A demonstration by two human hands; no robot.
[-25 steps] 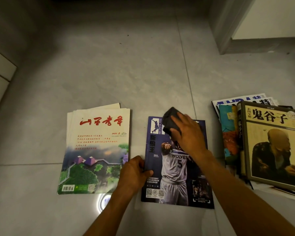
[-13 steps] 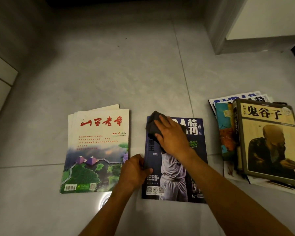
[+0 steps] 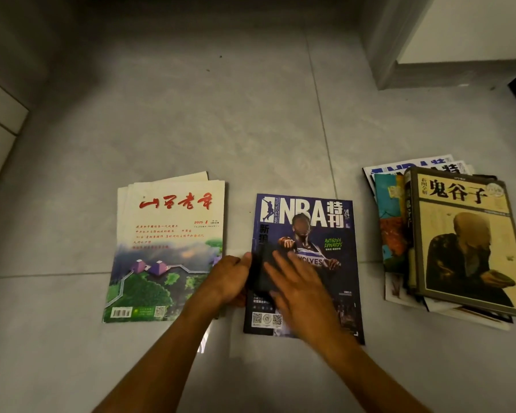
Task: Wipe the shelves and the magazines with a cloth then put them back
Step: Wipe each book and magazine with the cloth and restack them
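The NBA magazine (image 3: 307, 263), dark blue with a basketball player on its cover, lies flat on the grey tiled floor (image 3: 221, 129) between two other lots of reading matter. The right hand (image 3: 298, 290) lies across its lower left part with fingers stretched out straight, pressing a dark cloth (image 3: 262, 269) flat against the cover; the hand is blurred. The left hand (image 3: 230, 280) sits at the magazine's left edge, its thumb and fingers curled at that edge and touching it, though whether they truly pinch the cover I cannot tell. Just left of it rests a pale magazine with red characters (image 3: 167, 248), on top of a few others. Well to the right sits an untidy stack of magazines (image 3: 447, 239), topped by a yellowish book (image 3: 468, 248) showing a seated figure.
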